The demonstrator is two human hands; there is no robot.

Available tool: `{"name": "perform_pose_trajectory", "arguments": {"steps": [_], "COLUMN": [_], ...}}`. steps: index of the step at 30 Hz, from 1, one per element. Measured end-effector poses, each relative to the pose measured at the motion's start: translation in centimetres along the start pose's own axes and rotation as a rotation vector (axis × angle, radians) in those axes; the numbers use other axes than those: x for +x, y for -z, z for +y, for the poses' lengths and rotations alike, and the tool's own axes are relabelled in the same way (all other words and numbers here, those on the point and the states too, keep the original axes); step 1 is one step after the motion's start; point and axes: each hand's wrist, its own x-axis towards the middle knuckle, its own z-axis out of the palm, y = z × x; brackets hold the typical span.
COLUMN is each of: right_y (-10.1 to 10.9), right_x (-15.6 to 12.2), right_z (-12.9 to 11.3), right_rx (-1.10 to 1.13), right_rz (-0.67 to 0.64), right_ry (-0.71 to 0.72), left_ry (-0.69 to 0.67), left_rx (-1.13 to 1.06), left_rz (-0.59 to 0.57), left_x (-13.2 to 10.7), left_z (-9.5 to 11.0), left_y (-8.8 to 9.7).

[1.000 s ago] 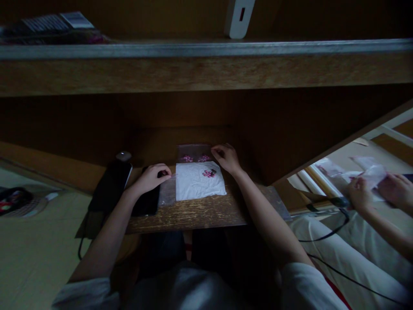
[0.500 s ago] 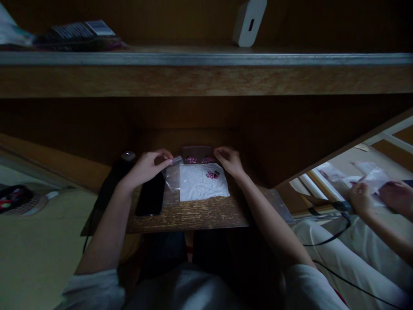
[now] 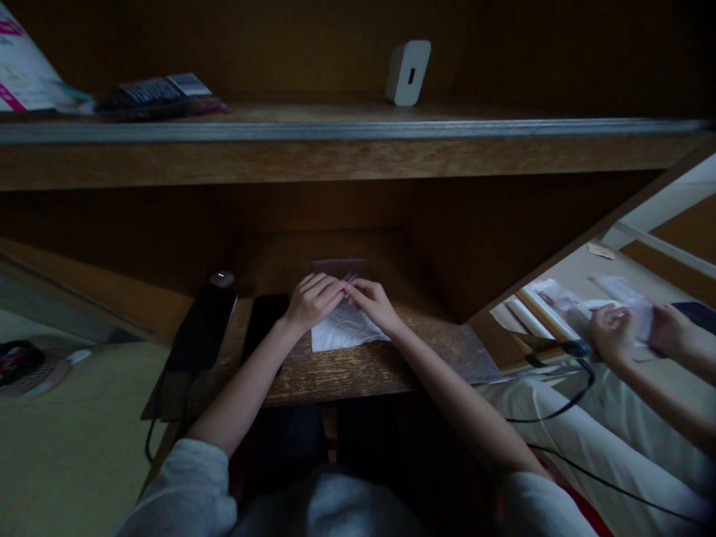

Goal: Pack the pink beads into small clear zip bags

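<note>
My left hand [image 3: 314, 302] and my right hand [image 3: 374, 305] meet above the middle of the wooden desk. Their fingertips pinch a thin clear plastic bag [image 3: 350, 284], which shows only as a small glint between them. Under my hands lies a crumpled white cloth or paper sheet [image 3: 342, 332]. Behind my fingers is a dark flat packet [image 3: 338, 267]. The pink flower-shaped pieces are hidden from view. A black phone [image 3: 260, 321] lies just left of my left hand.
A black device with a small light [image 3: 204, 328] stands on the desk's left. A wooden shelf edge [image 3: 335, 133] runs overhead, holding a white box [image 3: 408, 72]. At right, another pair of hands [image 3: 632, 334] holds pale plastic, perhaps a reflection. Black cables [image 3: 551, 406] cross white cloth.
My hands have come together over the white sheet, bringing the clear plastic bag from the left to the middle. The pink pieces are now out of sight. The view has tilted slightly.
</note>
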Motion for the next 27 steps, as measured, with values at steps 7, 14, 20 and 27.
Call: {"name": "perform_pose_trajectory", "arguments": {"steps": [7, 14, 20, 27], "right_y": [1.0, 2.3, 2.3, 2.8], "right_x": [0.8, 2.1, 1.8, 1.3], "right_z": [-0.7, -0.7, 0.9, 1.4], "right_rx": [0.147, 0.113, 0.172, 0.130], "right_rz": [-0.166, -0.451, -0.346, -0.261], "right_ry": [-0.085, -0.165, -0.190, -0.180], "left_ry": [0.144, 0.245, 0.305, 0.264], "left_rx": [-0.071, -0.188, -0.158, -0.199], "left_rz": [-0.041, -0.160, -0.060, -0.186], "left_x": [-0.2, -0.4, -0.7, -0.4], "left_z": [0.3, -0.2, -1.0, -0.7], "left_y": [0.3, -0.2, -0.5, 0.1]}}
